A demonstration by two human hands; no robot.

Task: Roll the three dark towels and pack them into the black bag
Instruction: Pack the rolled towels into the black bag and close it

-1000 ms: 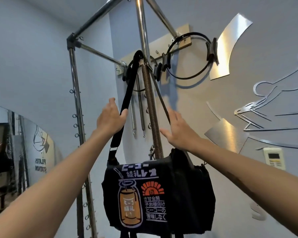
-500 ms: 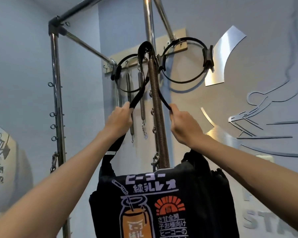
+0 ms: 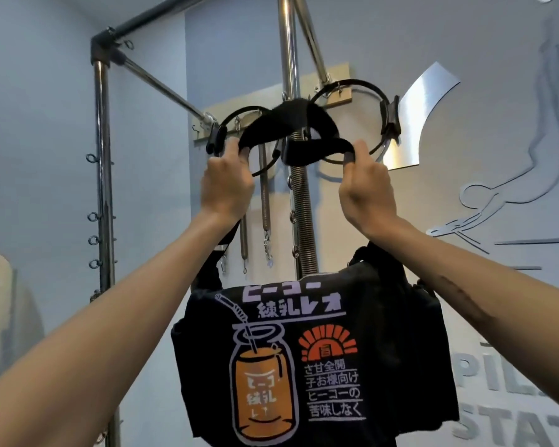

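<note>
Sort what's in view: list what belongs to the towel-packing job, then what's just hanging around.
Part of the job:
black bag
bag strap, gripped by left hand and right hand
No towels in view.

Not part of it:
metal frame
long spring
two black rings
short springs
wall logo

Pale blue walls (image 3: 39, 91); steel frame (image 3: 100, 162)

Black bag (image 3: 329, 350) bottom beyond lower edge.
</note>
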